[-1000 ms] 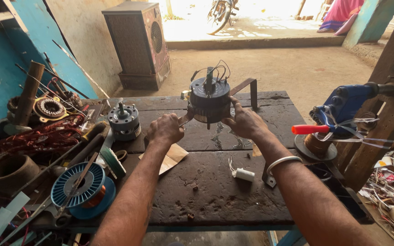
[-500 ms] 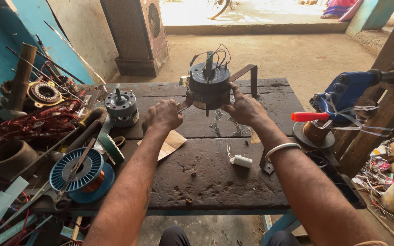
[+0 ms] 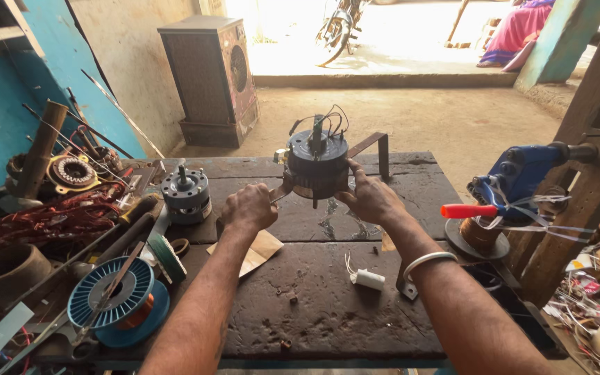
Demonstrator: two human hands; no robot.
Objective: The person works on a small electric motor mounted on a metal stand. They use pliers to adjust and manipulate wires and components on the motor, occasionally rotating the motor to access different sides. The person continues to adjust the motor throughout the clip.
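Observation:
A dark round fan motor (image 3: 317, 163) with wires on top stands upright at the far middle of a worn dark wooden table (image 3: 328, 305). My left hand (image 3: 248, 207) is closed on a thin metal tool whose tip meets the motor's lower left side. My right hand (image 3: 369, 198) grips the motor's lower right edge with thumb and fingers. A silver bangle sits on my right wrist.
A second grey motor (image 3: 186, 194) stands to the left. A blue wire spool (image 3: 116, 300), copper coils (image 3: 43, 219), a stator (image 3: 72, 172) and rods crowd the left side. A white capacitor (image 3: 368, 279), a red-handled tool (image 3: 468, 210), a blue device (image 3: 522, 173) and a metal bracket (image 3: 376, 149) lie right.
The view has shifted slightly; both hands stay at the motor, with the left hand's tool still against its lower side.

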